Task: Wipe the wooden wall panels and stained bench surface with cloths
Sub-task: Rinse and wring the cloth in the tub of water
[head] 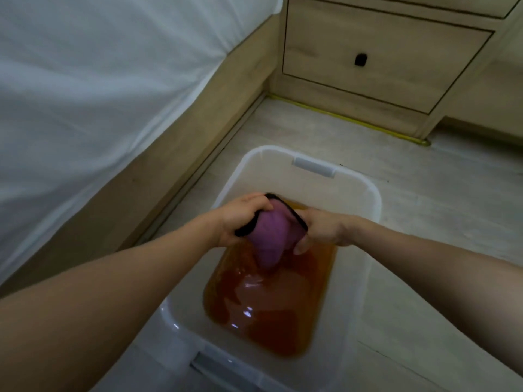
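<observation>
1. Purple cloth (pixel 270 236) with black edging sits at frame centre, bunched into a roll, held between both hands above the water in a tub.
2. Left hand (pixel 243 219): fingers curled over the cloth's upper left end, gripping it; forearm enters from the lower left.
3. Right hand (pixel 322 232): fingers and thumb wrapped round the cloth's right end, gripping it; forearm enters from the right edge.
4. Lower tip of the cloth hangs down toward the liquid; whether it touches the surface cannot be told.
5. Translucent white plastic tub (pixel 365 250) occupies lower centre, standing on the floor (pixel 424 222). It holds brownish-orange water (pixel 271 306) with light glints on the surface. A moulded handle shows on its far rim.
6. Upper left: bed with white sheet (pixel 99 94) draped over a light wooden bed frame (pixel 169 171).
7. Upper right: light wooden drawer unit (pixel 382 60) with a small dark pull on one drawer front.
8. A yellow strip (pixel 353 120) runs along the floor at the unit's base.
</observation>
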### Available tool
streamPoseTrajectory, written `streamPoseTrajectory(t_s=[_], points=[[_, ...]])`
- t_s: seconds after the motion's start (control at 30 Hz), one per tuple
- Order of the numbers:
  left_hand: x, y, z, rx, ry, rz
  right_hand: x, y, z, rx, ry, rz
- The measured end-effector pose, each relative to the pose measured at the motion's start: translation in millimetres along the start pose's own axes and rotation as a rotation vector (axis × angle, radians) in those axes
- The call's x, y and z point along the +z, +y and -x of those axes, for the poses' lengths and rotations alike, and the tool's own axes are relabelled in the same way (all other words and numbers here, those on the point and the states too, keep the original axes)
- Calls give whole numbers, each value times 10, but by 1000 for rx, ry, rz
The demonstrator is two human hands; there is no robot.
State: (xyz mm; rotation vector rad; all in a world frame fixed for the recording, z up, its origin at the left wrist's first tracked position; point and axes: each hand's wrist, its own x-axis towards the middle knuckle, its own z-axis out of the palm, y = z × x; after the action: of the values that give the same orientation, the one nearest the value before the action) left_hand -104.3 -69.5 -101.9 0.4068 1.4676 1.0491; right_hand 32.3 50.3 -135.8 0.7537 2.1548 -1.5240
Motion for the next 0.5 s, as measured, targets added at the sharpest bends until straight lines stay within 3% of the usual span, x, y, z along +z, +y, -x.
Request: streamPoseTrajectory(t_s=[0.1,0.13,0.2,0.27,0.33,0.43,0.5], points=[[-21,-27,-78,36,139,100,-108,-13,-84,108,49,-28],[-18,-60,-148,58,230,8,-159,-39,-121,121,110,99],[24,-180,-300,69,408,-397,-181,-57,-185,158,312,436],[110,-380,-387,-16,481,-695,-92,58,-281,259,344,645],[219,-563,-417,-125,448,-821,156,205,-411,346,216,788],[264,-799,-522,-205,254,-1119,527,338,-555,305,-96,996],[197,-884,-602,-300,172,-1268,560,334,-547,340,-193,1039]])
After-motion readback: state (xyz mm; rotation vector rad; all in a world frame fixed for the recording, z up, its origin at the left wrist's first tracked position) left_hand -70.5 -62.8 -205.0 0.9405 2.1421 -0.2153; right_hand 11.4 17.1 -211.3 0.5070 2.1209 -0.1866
